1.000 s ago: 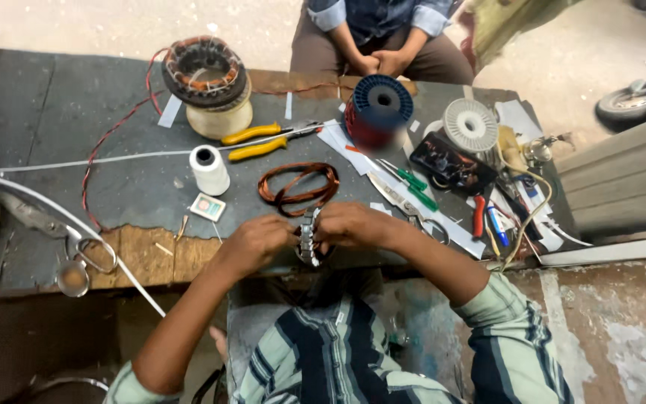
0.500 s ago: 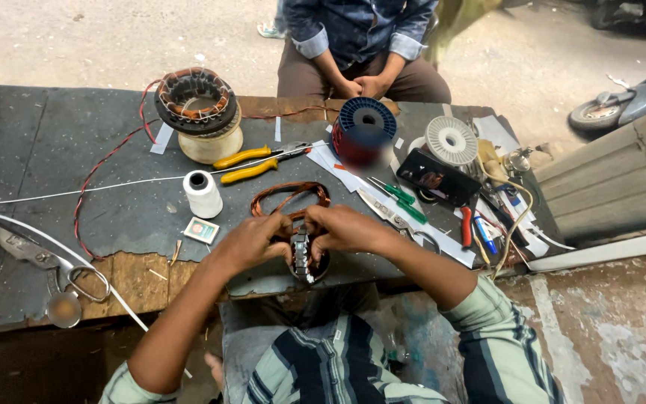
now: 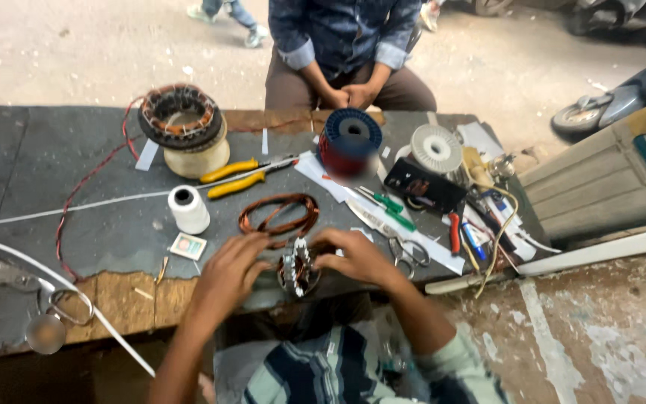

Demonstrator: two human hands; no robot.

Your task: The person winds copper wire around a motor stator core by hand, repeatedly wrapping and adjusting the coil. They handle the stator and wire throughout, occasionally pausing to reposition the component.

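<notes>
carefully, my left hand [image 3: 227,271] and right hand [image 3: 354,258] pinched the small stator [image 3: 297,268] between them at the worktop [image 3: 99,224] edge; a loose grip could have dropped it off.

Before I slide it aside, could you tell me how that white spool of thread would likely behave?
The white spool of thread stands upright and tall for its base, so a push high up may tip it. On its side, its round body would probably roll. It looks light.
</notes>
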